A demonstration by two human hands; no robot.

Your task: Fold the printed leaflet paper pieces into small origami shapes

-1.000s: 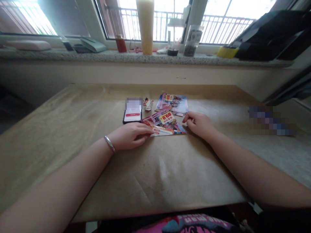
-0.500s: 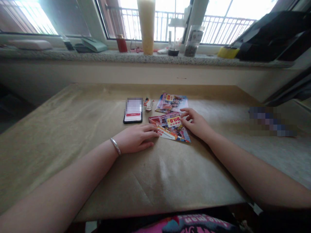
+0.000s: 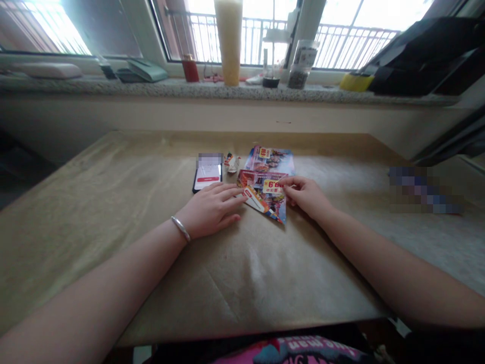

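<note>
A colourful printed flyer with a yellow price patch and a folded-over lower edge lies on the table between my hands. My left hand, a silver bangle at its wrist, rests flat with fingers stretched out, their tips at the flyer's left corner. My right hand pinches the flyer's right edge between thumb and fingers. Just behind it is more printed paper, partly covered by the flyer. A phone with a lit, blurred screen lies beyond my left hand, which hides its lower edge.
A crumpled piece of paper sits right of the phone. A blurred-out item is on the right side. Along the stone windowsill stand a red bottle, a tall yellowish cylinder, clear containers and a black bag.
The flyer has turned a little and moved up, now overlapping the paper behind it. My right hand has closed on its edge. My left hand has shifted slightly up, over the phone's lower edge.
</note>
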